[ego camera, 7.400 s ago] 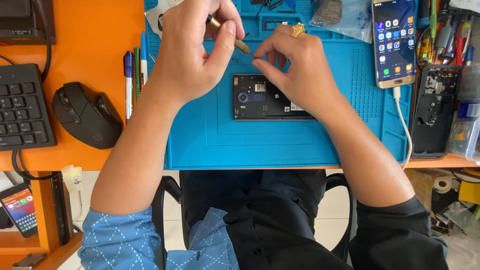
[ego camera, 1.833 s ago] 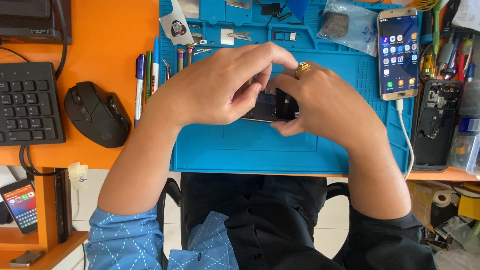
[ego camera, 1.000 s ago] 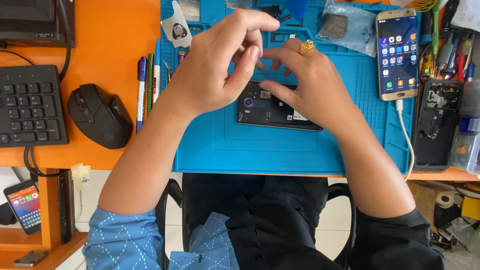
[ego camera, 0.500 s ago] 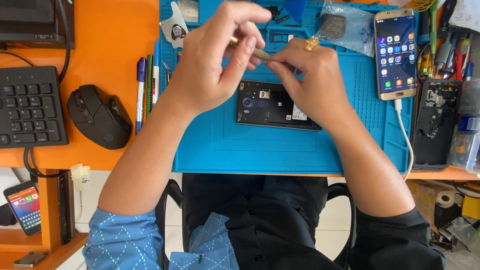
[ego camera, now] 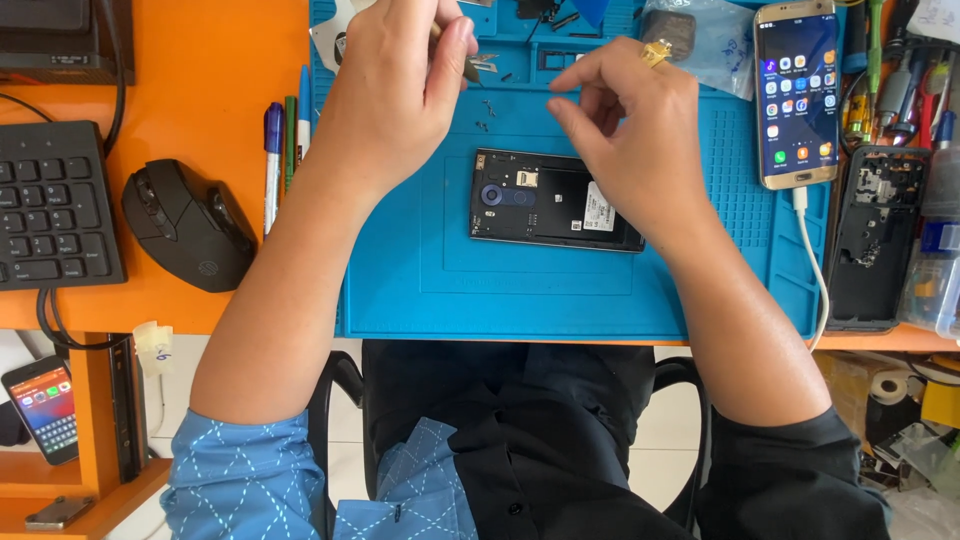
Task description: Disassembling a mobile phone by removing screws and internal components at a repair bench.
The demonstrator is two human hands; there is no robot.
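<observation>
**A:** Head view, and we've got both hands up at the far edge of the blue silicone repair mat (ego camera: 400,290). Our left hand (ego camera: 395,95) is pinched shut on a slim metal-tipped tool (ego camera: 470,66), its tip poking out past the thumb.

**B:** And our right hand (ego camera: 635,130)? We see the fingers curled loosely, a gold ring on one, nothing clearly gripped; whether a tiny screw sits between the fingertips, we cannot tell.

**A:** Agreed. Hands are apart, with a gap over those small dark screws (ego camera: 483,125) scattered on the mat.

**B:** Where's the opened black phone with its back cover off (ego camera: 555,200)?

**A:** Flat on the mat's middle, just below both hands and touched by neither; our right wrist passes over its right end.

**B:** So how do we do this bit well, in our judgement?

**A:** Keep the tool tip low and steady, work over the mat so loose screws stay put, and steady the phone before pressing on it.

**B:** The black computer mouse (ego camera: 185,235) sits well left on the orange worktop (ego camera: 200,60).
</observation>
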